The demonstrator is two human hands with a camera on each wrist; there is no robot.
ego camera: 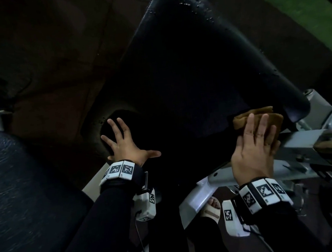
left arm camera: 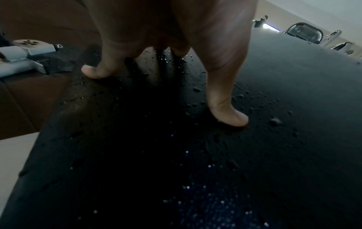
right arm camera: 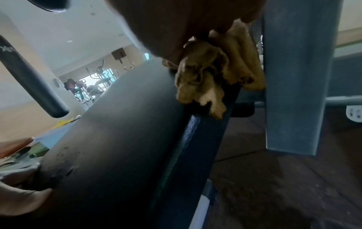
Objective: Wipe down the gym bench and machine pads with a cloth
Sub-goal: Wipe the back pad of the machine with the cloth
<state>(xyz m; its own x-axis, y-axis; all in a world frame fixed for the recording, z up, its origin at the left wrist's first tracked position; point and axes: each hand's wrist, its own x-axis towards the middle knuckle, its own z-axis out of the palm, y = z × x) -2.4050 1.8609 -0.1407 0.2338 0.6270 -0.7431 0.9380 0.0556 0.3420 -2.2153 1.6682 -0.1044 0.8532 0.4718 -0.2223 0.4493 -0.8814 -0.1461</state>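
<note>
Cloth (ego camera: 258,119) under flat right hand (ego camera: 253,148) on bench pad (ego camera: 196,69), left hand (ego camera: 124,143) spread beside

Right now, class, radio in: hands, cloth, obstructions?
Left hand flat on wet pad. Right hand presses cloth at pad's edge. Grey frame close beside.

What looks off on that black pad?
Liquid droplets bead across the black pad, thickest around the left hand's fingertips and along its far edge. The brown cloth under the right hand sits at the near corner; that wet area looks unwiped.

Distant exercise machines (right arm camera: 101,77), punching bag (right arm camera: 33,80)
</note>
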